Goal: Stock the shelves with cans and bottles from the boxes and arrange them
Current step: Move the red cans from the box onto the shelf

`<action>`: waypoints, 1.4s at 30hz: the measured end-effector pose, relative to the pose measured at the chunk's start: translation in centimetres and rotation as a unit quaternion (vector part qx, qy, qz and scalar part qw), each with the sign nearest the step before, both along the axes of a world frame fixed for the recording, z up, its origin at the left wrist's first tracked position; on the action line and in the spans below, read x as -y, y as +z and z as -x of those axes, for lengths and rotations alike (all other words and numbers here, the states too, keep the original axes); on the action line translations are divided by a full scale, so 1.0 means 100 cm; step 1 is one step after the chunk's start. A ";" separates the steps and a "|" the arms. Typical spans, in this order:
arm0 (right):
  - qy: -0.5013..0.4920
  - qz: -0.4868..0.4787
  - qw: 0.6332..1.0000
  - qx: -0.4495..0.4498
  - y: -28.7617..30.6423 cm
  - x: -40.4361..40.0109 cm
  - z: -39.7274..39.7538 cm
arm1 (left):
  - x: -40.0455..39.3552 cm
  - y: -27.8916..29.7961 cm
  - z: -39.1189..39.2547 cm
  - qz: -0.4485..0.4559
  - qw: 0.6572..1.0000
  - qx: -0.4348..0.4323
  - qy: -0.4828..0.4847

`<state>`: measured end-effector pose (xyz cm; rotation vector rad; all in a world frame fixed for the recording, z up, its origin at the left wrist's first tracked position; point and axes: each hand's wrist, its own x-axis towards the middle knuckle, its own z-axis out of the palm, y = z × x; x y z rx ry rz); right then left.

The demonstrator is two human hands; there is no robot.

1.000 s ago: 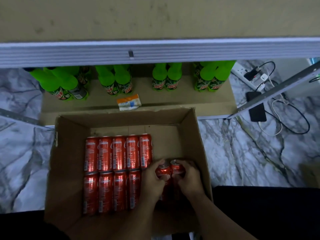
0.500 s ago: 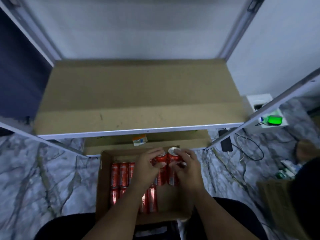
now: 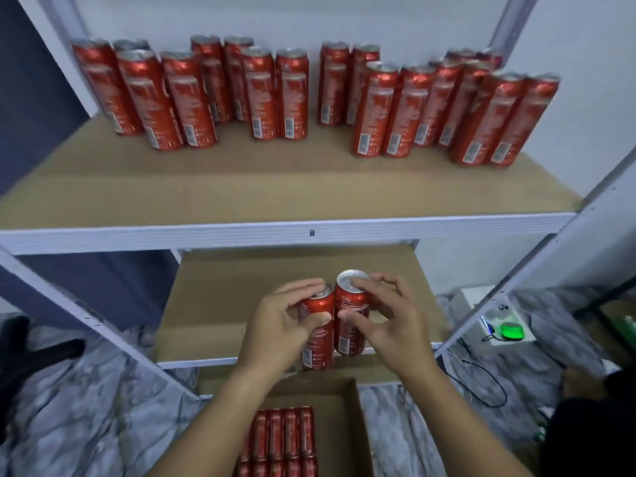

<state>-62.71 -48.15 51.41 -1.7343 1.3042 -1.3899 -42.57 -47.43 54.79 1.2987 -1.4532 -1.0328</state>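
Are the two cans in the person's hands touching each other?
Touching. The head view shows the left can and the right can pressed side by side, no gap between them.

Dim, flat indoor light with a cool cast; source not visible, seems overhead and diffuse. No hard shadows; soft shade under the upper shelf [image 3: 275, 197] front edge falls over the lower shelf [image 3: 220, 304]. Left side behind the rack goes dark blue-black. Mild sheen on the cans [image 3: 275, 94] along the upper shelf's back edge, bright glint on the lid of the right held can [image 3: 351, 311]. Can labels smeared, unreadable. Strong wide-angle bend: rack posts [image 3: 509, 25] splay outward, outer cans lean. Green light [image 3: 512, 331] at right glows, slightly blown out. Lower corners murky.
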 end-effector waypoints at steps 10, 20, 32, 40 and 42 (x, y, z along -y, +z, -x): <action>-0.003 0.110 0.994 0.000 0.148 0.030 -0.001 | 0.022 0.146 0.002 0.128 0.991 -0.005 0.042; -0.034 0.155 0.987 0.005 0.203 0.079 0.023 | 0.086 0.192 0.037 0.218 0.974 0.022 0.053; -0.074 0.136 0.987 -0.047 0.193 0.143 0.041 | 0.148 0.173 0.060 0.281 0.948 0.123 0.090; -0.009 0.044 0.999 0.005 0.172 0.139 0.050 | 0.139 0.143 0.051 0.251 0.961 0.109 0.045; -0.010 0.006 1.000 0.011 0.163 0.139 0.049 | 0.138 0.134 0.049 0.232 0.970 0.069 0.033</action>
